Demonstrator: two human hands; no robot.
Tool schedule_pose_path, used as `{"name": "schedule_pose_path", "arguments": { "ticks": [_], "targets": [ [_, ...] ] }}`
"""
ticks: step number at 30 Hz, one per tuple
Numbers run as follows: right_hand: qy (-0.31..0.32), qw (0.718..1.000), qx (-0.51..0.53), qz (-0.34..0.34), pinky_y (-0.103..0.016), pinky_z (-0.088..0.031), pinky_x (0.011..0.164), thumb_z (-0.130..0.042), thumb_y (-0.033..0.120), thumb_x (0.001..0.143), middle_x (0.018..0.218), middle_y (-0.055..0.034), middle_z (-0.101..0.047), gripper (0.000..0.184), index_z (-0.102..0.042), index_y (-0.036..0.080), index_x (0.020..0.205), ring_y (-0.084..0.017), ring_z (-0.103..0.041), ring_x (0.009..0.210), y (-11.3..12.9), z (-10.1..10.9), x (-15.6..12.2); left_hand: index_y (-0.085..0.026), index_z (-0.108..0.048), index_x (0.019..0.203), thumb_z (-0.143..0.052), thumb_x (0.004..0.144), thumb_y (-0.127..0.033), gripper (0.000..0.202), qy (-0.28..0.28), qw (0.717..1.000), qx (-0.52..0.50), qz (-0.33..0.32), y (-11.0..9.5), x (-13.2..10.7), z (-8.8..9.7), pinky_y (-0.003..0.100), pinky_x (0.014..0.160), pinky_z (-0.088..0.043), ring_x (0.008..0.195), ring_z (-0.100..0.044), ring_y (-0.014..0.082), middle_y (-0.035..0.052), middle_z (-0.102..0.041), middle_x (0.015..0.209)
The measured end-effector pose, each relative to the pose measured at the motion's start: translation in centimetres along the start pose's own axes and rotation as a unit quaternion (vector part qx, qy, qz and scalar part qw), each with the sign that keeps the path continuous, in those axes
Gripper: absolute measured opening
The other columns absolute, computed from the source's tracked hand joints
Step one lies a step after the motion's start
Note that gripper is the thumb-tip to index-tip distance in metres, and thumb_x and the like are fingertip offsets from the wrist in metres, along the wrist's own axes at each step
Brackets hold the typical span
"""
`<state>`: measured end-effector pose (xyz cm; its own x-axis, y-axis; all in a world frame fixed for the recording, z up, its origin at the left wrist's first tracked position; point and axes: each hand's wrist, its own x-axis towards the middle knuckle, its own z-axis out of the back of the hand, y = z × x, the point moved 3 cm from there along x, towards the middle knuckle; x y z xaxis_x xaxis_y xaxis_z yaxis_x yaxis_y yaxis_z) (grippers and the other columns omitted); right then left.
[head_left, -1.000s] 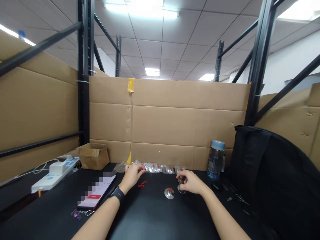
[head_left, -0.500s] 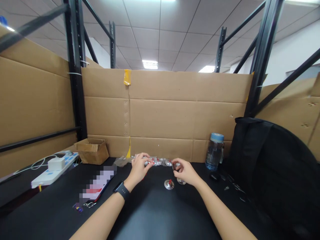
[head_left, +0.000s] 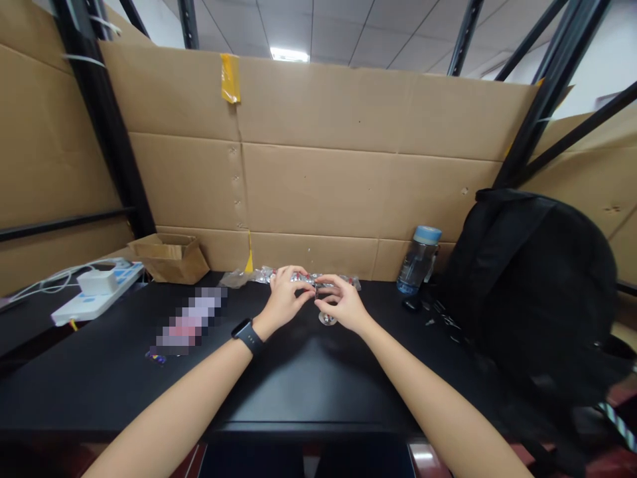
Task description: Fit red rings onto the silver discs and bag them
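My left hand (head_left: 287,295), with a black watch on its wrist, has thumb and fingers pinched together near the middle of the table. Its fingertips meet those of my right hand (head_left: 344,304), which grips a thin, shiny metal disc (head_left: 316,292) seen nearly edge-on. Whether the left fingers hold a separate small piece is hidden. Under my right hand, another round metal disc (head_left: 327,319) lies on the black tabletop, partly covered. Behind both hands runs a row of clear plastic packaging (head_left: 353,282) with shiny and red bits inside.
An open cardboard box (head_left: 172,260) and a white power strip (head_left: 94,299) are on the left. To the right stand a blue-lidded water bottle (head_left: 419,260) and a black backpack (head_left: 532,299). Small dark items and cords lie beside them. A cardboard wall (head_left: 318,179) closes off the back.
My hands have come together from apart, the right one moving left with its disc to the left fingertips. The camera view has tilted downward, showing the table's front edge.
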<state>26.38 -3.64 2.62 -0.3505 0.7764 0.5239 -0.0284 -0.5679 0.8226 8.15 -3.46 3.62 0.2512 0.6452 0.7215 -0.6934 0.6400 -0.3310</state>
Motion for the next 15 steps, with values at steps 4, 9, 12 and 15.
{"name": "schedule_pose_path", "arguments": {
  "ticks": [4, 9, 12, 15],
  "targets": [
    [-0.007, 1.0, 0.003, -0.012, -0.031, -0.064, 0.077, -0.078, 0.029, 0.075, 0.128, -0.0086, -0.064, 0.045, -0.062, 0.024, 0.117, -0.025, -0.07, 0.109, -0.3, 0.0, 0.0, -0.03, -0.079, 0.085, -0.072, 0.089, -0.031, 0.009, 0.002, 1.0, 0.004, -0.002, 0.0, -0.1, -0.1, 0.052, 0.103, -0.035, 0.12, -0.046, 0.0293, 0.0055, -0.061, 0.119],
    [-0.004, 0.999, 0.021, -0.037, -0.035, -0.064, 0.083, -0.08, 0.028, 0.074, 0.129, -0.0087, -0.062, 0.048, -0.062, 0.024, 0.118, -0.025, -0.07, 0.108, -0.8, -0.1, -0.1, -0.029, -0.079, 0.083, -0.072, 0.089, -0.029, 0.008, -0.001, 0.999, 0.034, -0.02, -0.3, -0.2, 0.1, 0.051, 0.102, -0.034, 0.122, -0.045, 0.0298, 0.0063, -0.061, 0.119],
    [-0.002, 0.998, 0.036, -0.046, -0.036, -0.064, 0.085, -0.081, 0.028, 0.073, 0.129, -0.0084, -0.061, 0.047, -0.061, 0.023, 0.115, -0.024, -0.07, 0.108, -0.9, -0.2, -0.2, -0.028, -0.078, 0.084, -0.071, 0.089, -0.028, 0.009, 0.0, 0.997, 0.057, -0.043, -0.7, -0.4, 0.0, 0.051, 0.1, -0.035, 0.122, -0.044, 0.0301, 0.0069, -0.061, 0.12],
    [0.01, 0.998, 0.04, -0.056, -0.035, -0.064, 0.084, -0.08, 0.026, 0.072, 0.127, -0.0075, -0.061, 0.041, -0.059, 0.022, 0.106, -0.023, -0.07, 0.107, -0.9, 0.0, -0.2, -0.028, -0.078, 0.086, -0.069, 0.091, -0.027, 0.01, 0.006, 0.996, 0.073, -0.052, -1.0, -0.7, -0.3, 0.05, 0.099, -0.035, 0.122, -0.045, 0.0305, 0.0077, -0.061, 0.121]
  ]
}}
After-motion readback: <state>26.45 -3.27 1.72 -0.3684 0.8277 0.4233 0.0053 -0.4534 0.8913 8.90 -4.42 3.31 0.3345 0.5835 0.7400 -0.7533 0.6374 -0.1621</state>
